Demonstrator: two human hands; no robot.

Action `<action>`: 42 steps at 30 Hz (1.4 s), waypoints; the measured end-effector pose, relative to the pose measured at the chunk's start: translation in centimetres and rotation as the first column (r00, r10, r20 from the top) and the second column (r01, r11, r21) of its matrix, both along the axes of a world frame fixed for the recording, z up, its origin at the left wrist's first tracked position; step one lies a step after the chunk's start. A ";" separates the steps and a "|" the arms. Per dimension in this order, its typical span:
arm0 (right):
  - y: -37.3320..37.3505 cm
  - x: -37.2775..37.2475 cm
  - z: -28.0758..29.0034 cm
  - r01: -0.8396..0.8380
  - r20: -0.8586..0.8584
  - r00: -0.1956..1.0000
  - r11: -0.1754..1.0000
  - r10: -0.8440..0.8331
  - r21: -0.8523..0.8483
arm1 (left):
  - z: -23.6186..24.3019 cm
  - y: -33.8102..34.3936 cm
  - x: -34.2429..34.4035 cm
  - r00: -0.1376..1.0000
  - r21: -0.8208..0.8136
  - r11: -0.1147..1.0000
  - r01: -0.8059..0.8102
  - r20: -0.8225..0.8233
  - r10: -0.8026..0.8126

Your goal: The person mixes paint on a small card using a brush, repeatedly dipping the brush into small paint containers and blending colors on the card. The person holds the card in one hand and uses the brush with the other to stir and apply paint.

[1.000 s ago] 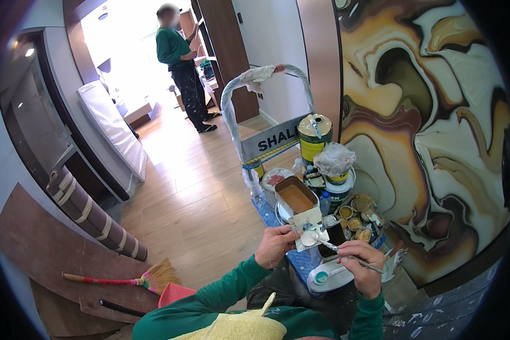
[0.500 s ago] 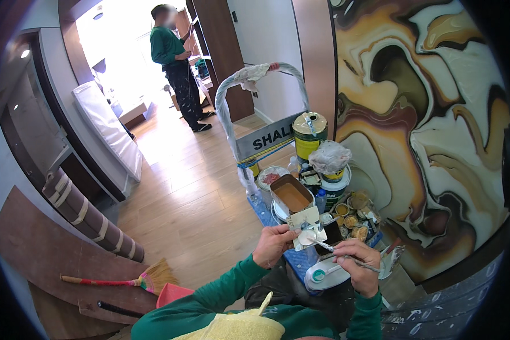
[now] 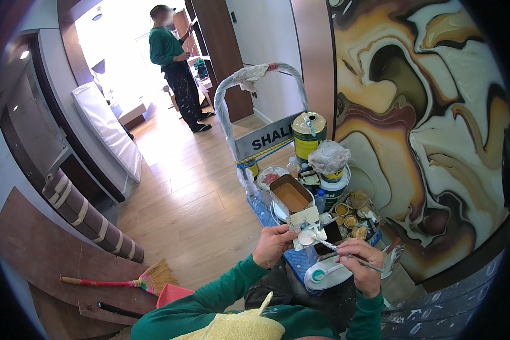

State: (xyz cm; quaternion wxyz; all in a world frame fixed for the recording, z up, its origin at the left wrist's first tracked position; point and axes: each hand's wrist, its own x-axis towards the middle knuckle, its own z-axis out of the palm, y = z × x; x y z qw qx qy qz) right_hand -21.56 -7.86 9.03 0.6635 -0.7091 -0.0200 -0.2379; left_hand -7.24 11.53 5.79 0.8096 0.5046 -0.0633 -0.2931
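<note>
Pinched in the fingers of my left hand (image 3: 271, 247) is a pale, paint-marked card (image 3: 302, 217), held tilted above the trolley. A round whitish piece (image 3: 307, 237) lies against its near part; whether it is a lid or a paint patch I cannot tell. My right hand (image 3: 361, 266) grips a thin paintbrush (image 3: 327, 245), its tip at the edge of the round piece. Just beyond the card stands a rectangular tub (image 3: 290, 191) of brown liquid. Under my right hand lies a white container with a teal cap (image 3: 318, 275).
The trolley's wrapped handle (image 3: 221, 102) rises at the far side. Paint cans (image 3: 309, 144) and small open pots (image 3: 350, 221) crowd its deck. A marbled panel (image 3: 419, 130) stands close on the right. A broom (image 3: 153, 277) lies at left. Another person (image 3: 164, 51) stands in the background.
My right hand and the brush have shifted very slightly to the right. The left hand keeps the card in nearly the same place.
</note>
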 end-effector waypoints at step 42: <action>-0.2 -0.4 0.3 0.025 0.034 0.999 0.999 -0.026 0.034 | -1.6 0.5 1.2 0.998 0.042 0.998 0.047 0.041 -0.049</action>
